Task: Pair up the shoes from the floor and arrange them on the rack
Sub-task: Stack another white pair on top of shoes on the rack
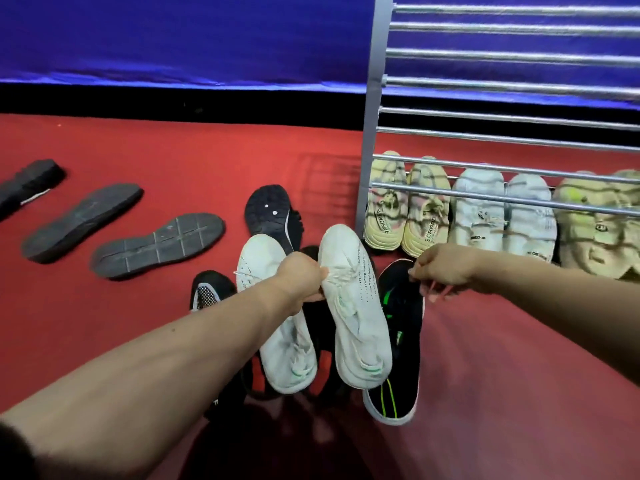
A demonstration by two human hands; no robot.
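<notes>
My left hand (302, 279) grips two white knit shoes at once, one white shoe (277, 320) on its left and another white shoe (356, 306) on its right, both hanging above the floor pile. My right hand (446, 268) pinches the collar of a black shoe with green stripes (398, 348), which hangs toe down. Under them lie more black shoes, one with red trim (258, 375) and one with a mesh toe (207, 294). The grey metal rack (372, 133) stands at the right, with three pairs on its lowest tier.
On the red floor (173, 161) at the left lie upturned dark shoes showing their soles (157, 245) (81, 221), plus one black shoe (29, 183) at the far left. A black sole with white dots (268, 209) lies behind the pile. A blue curtain hangs behind.
</notes>
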